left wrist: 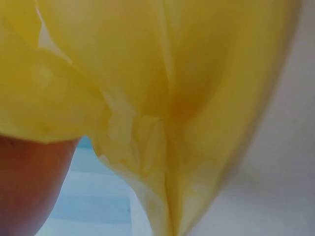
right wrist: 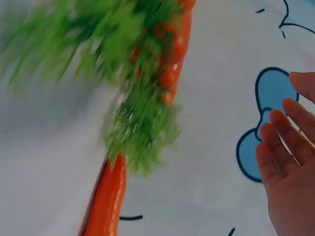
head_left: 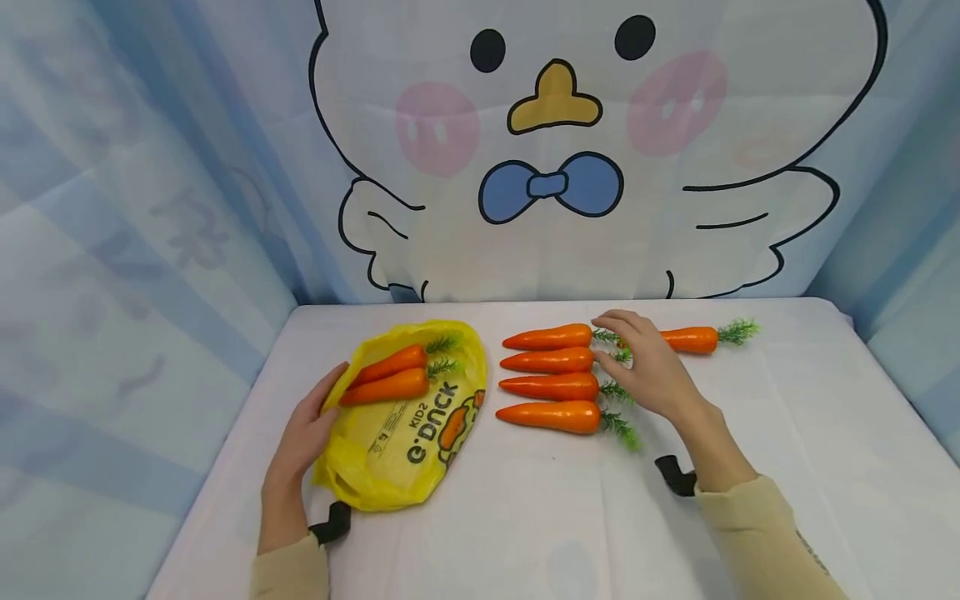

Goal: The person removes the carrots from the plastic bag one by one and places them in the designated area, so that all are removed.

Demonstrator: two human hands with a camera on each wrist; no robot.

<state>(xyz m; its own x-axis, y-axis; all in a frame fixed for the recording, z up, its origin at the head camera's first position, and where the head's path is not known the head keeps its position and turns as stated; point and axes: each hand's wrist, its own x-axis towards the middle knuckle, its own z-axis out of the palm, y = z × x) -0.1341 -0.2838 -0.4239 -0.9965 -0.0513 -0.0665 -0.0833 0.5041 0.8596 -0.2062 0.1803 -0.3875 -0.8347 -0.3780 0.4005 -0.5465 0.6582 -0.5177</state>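
My left hand (head_left: 309, 425) grips the left edge of a yellow plastic bag (head_left: 390, 492) printed with a duck. Two toy carrots (head_left: 390, 385) lie on the bag's plastic near its upper left side, leaves pointing right. In the left wrist view, the yellow plastic (left wrist: 206, 59) fills most of the picture and hides most of the hand. My right hand (head_left: 652, 362) hovers over the leafy ends of a column of several orange carrots (head_left: 551, 386). Its fingers (right wrist: 295, 140) are extended and hold nothing in the right wrist view, with green leaves (right wrist: 142, 118) beside them.
Another carrot (head_left: 690, 339) lies to the right, partly hidden behind the right hand. White cloth covers the table (head_left: 525, 533). A curtain with a cartoon bird and a blue bow tie (head_left: 551, 187) hangs behind the table; patterned blue curtains flank both sides.
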